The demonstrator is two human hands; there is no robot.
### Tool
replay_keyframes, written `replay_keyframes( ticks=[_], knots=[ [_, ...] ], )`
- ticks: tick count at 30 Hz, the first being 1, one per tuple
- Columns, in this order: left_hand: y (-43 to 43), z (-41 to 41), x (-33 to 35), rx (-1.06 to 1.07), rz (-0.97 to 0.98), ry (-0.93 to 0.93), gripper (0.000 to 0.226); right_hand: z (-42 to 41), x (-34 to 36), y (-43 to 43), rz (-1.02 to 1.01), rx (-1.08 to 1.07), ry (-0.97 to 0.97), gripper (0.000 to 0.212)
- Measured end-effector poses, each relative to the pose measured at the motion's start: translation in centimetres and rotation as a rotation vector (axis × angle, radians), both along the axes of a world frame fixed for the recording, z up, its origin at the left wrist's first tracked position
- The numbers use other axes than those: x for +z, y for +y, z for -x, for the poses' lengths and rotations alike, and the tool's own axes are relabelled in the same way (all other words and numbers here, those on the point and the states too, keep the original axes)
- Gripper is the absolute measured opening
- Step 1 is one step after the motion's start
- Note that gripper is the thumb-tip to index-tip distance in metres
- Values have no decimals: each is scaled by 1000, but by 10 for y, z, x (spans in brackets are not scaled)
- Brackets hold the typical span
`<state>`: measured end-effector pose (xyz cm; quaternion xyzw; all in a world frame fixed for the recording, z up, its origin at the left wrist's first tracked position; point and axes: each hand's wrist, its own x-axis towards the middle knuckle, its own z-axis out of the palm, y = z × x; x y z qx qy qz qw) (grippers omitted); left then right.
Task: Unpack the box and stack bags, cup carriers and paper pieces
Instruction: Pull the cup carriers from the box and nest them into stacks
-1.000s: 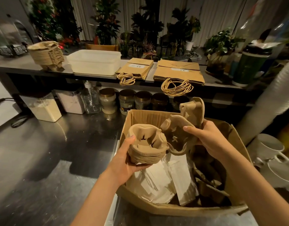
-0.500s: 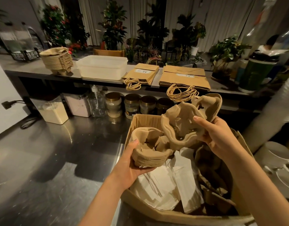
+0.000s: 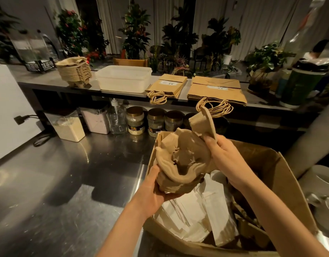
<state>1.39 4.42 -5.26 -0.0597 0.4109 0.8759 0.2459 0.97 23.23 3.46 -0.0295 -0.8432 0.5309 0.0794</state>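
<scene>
Left hand [image 3: 156, 190] is cupped under a nested stack of cup carriers [image 3: 178, 175], and I see its fingers curled round the base, just above the box [image 3: 271, 173] at the bench's [image 3: 67, 182] right edge. Right hand [image 3: 225, 154] pinches a loose carrier [image 3: 204, 123] by its rim, tipped on edge against the stack's far side. Both are brown moulded pulp, crumpled and soft. White paper pieces [image 3: 197, 216] lie in the box below. Another carrier pile [image 3: 74, 73] sits at the left end of the back shelf [image 3: 48, 83].
</scene>
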Motion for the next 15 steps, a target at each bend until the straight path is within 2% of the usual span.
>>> replay_keyframes(
  ticks=[4, 8, 12, 15],
  knots=[
    [0, 3, -2, -27, -17, -9, 66, 4, 3, 10, -200, -87, 207, 25],
    [1, 5, -2, -44, -13, -27, 72, -5, 6, 13, -308, 15, 406, 17],
    [2, 5, -1, -54, 0, -33, 76, -10, 13, 18, -392, 123, 490, 16],
    [3, 3, 2, -60, -5, -26, 71, -10, 17, 22, -449, 129, 462, 18]
  ],
)
